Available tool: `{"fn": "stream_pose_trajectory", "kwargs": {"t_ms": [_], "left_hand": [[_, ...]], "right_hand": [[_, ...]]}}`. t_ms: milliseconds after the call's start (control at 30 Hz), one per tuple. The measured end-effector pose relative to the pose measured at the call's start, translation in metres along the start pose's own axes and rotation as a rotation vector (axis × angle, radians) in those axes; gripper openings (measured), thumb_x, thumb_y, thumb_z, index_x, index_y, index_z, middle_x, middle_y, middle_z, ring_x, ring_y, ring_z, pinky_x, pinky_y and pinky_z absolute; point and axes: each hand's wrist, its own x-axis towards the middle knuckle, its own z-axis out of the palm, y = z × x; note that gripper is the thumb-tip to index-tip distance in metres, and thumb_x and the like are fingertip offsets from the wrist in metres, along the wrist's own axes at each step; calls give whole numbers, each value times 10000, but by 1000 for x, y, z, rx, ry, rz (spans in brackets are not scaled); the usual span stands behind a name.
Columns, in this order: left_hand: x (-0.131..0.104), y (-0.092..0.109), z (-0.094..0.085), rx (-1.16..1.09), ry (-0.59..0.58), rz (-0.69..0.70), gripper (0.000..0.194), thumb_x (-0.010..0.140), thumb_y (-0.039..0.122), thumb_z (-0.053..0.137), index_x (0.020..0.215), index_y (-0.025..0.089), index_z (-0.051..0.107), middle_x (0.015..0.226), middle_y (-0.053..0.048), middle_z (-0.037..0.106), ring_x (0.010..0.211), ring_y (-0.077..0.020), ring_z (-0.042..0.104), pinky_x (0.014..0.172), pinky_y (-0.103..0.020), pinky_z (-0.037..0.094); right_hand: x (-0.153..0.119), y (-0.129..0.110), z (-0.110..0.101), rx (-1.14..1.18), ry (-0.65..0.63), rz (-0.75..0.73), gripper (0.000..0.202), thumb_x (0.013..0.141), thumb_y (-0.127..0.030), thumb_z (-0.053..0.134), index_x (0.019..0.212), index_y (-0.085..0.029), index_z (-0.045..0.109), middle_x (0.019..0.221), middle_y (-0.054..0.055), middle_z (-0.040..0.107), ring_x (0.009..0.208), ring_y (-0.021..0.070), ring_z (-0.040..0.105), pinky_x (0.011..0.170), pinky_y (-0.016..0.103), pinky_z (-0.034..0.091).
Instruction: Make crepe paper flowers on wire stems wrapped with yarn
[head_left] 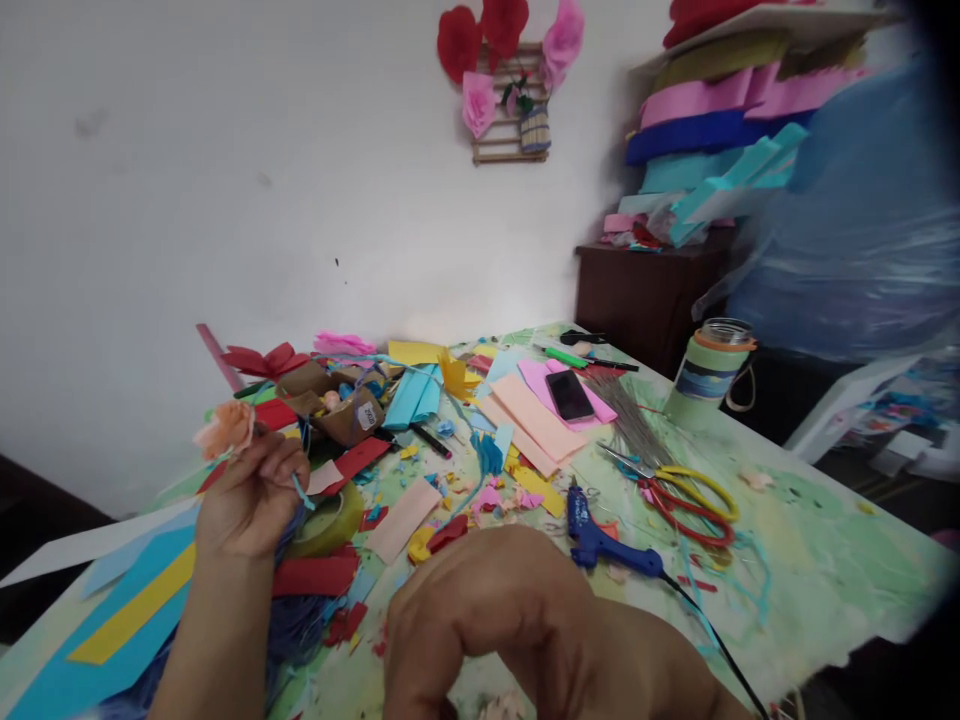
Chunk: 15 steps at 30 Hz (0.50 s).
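My left hand [255, 490] is closed around the thin light blue stem of a peach paper flower [227, 428], holding it at the table's left side. The bloom points up and left; the stem's end sticks out below my fingers. Large in the foreground, my right hand [517, 620] is curled with its fingers bent downward. Its fingertips fall below the picture's edge, so whatever they hold is hidden. Nearest to it on the table lie a blue glue gun [607, 540], a pale pink paper strip [405, 518] and small coloured paper scraps [491, 492].
Scissors with red and yellow handles [690, 500] lie at the right, near a bundle of thin wires [634, 420]. A phone [568, 396] rests on folded paper. A green bottle [709, 370] stands at the right edge. A tape roll [326, 525] sits beside my left wrist.
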Motion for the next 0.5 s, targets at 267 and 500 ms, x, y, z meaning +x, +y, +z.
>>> {"fn": "stream_pose_trajectory", "kwargs": {"t_ms": [267,500], "left_hand": [[4,0,-4,19,16,46,294,623,-70,629,813,142,557,511,82,389,431,-45,395,388,-157,371],[4,2,0,16,60,65,272,662,-79,554,799,155,525,513,85,390,413,-42,386,376,-160,351]], "right_hand": [[-2,-4,17,117,73,58,324,758,-444,706,665,-182,538,621,-42,498,542,49,473,555,140,440],[2,-8,13,-40,49,74,131,729,-230,651,678,-184,540,642,-52,511,528,35,457,527,133,401]]}}
